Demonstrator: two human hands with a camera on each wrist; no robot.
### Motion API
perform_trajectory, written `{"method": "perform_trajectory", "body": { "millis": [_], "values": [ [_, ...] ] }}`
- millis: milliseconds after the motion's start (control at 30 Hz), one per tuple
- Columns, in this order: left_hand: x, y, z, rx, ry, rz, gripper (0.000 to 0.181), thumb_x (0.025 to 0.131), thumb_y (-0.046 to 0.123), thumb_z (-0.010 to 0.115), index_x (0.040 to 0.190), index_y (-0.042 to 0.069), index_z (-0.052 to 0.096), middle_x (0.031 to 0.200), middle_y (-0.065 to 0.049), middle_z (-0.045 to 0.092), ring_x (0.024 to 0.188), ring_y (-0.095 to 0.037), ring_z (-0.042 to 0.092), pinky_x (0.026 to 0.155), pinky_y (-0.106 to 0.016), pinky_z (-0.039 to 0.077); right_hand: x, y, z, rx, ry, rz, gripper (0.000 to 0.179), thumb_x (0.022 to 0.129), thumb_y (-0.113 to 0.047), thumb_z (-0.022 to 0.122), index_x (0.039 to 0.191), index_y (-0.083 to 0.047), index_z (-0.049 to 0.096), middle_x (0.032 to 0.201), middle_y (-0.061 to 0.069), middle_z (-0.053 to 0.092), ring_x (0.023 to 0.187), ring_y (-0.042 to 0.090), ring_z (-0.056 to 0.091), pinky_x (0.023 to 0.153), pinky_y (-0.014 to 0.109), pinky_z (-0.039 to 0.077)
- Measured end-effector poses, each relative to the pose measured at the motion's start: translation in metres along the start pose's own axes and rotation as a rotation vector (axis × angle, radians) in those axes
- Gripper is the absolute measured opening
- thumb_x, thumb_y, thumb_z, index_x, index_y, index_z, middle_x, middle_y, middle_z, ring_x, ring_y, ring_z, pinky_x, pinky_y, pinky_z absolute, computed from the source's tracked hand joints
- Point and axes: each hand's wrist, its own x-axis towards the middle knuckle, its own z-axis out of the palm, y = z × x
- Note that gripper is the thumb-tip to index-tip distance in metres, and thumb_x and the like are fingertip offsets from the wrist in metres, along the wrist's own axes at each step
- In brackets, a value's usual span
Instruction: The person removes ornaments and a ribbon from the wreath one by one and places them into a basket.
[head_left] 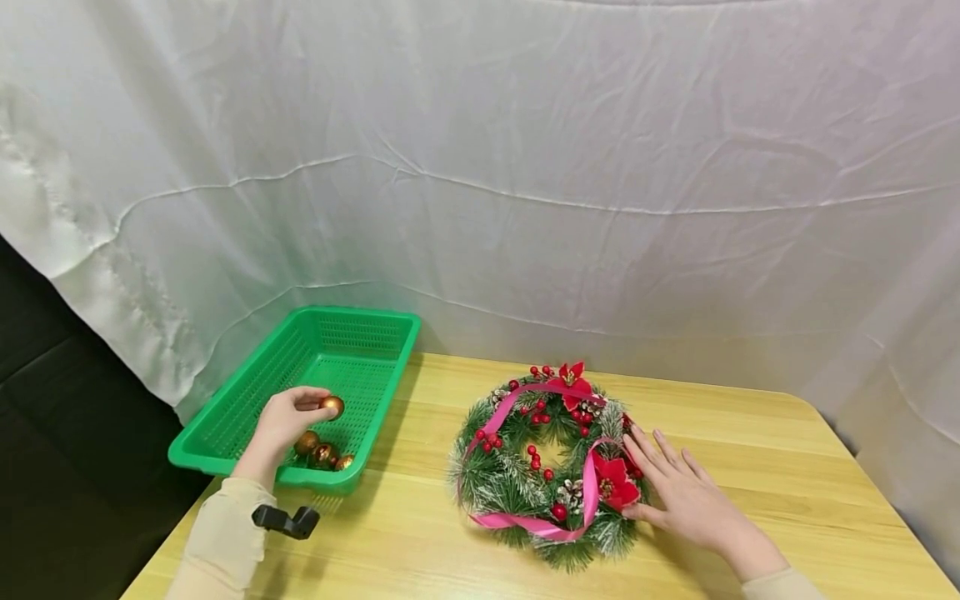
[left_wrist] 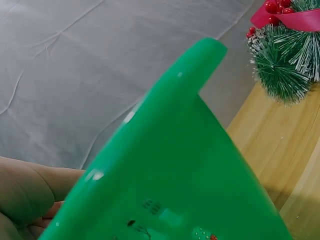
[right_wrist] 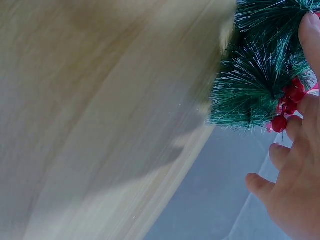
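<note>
Over the green plastic basket (head_left: 405,350), my left hand (head_left: 287,421) pinches a shiny copper-coloured ball ornament (head_left: 333,407) between thumb and fingers. Several more such balls (head_left: 324,456) lie in the near end of the basket. In the left wrist view the basket's wall (left_wrist: 165,135) hides most of that hand. On the table, a green wreath (head_left: 498,487) carries red flowers, red berries, pine cones and a loose pink ribbon (head_left: 525,523). My right hand (head_left: 686,496) rests against the wreath's right side with its fingers spread; the right wrist view shows them beside red berries (right_wrist: 295,92).
The light wooden table (head_left: 772,467) has a rounded far right corner. Behind it hangs a white cloth (head_left: 525,208), and a dark cloth (head_left: 67,433) covers the left side. A black wrist mount (head_left: 288,521) sits on the left sleeve.
</note>
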Motion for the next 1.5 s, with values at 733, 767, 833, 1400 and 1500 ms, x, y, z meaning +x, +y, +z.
{"method": "perform_trajectory", "body": {
  "millis": [733,767,833,1400,1500],
  "values": [
    [-0.037,0.051,0.056,-0.474,0.124,0.298,0.041,0.084,0.006,0.073,0.121,-0.004,0.060,0.115,-0.007,0.065,0.102,-0.012,0.061,0.092,-0.022,0.048,-0.001,0.000,0.000,0.008,0.001,0.006,0.094,0.083,-0.065,0.053,0.154,-0.015,0.016,0.159,0.007,0.011,0.143,0.036,0.006,0.110,0.037,-0.012],
    [-0.042,0.054,0.063,-0.486,0.100,0.311,0.040,0.083,0.004,0.073,0.121,-0.004,0.060,0.116,-0.009,0.064,0.102,-0.013,0.061,0.093,-0.023,0.048,-0.001,0.000,0.000,0.010,-0.004,0.008,0.095,0.083,-0.066,0.053,0.154,-0.015,0.016,0.159,0.007,0.010,0.143,0.036,0.005,0.111,0.038,-0.012],
    [-0.052,0.058,0.078,-0.502,0.042,0.318,0.040,0.082,0.002,0.072,0.120,-0.003,0.060,0.118,-0.015,0.063,0.104,-0.016,0.061,0.094,-0.025,0.047,-0.001,0.000,0.000,0.011,-0.012,0.013,0.095,0.083,-0.066,0.052,0.154,-0.016,0.015,0.159,0.007,0.010,0.143,0.036,0.005,0.111,0.039,-0.011],
    [-0.083,0.037,0.165,-0.511,-0.187,0.138,0.061,0.075,0.003,0.078,0.129,-0.007,0.051,0.125,-0.023,0.054,0.114,-0.037,0.053,0.100,-0.031,0.043,-0.001,0.002,0.000,0.008,-0.006,0.003,0.095,0.084,-0.065,0.053,0.154,-0.014,0.016,0.159,0.008,0.009,0.143,0.034,0.003,0.111,0.038,-0.013],
    [-0.083,0.034,0.171,-0.483,-0.217,0.139,0.065,0.073,0.004,0.079,0.130,-0.007,0.049,0.122,-0.020,0.055,0.112,-0.034,0.054,0.099,-0.030,0.044,-0.001,0.001,-0.001,0.008,-0.009,0.001,0.094,0.084,-0.065,0.053,0.154,-0.015,0.017,0.159,0.008,0.010,0.143,0.034,0.003,0.110,0.037,-0.013]
  ]
}}
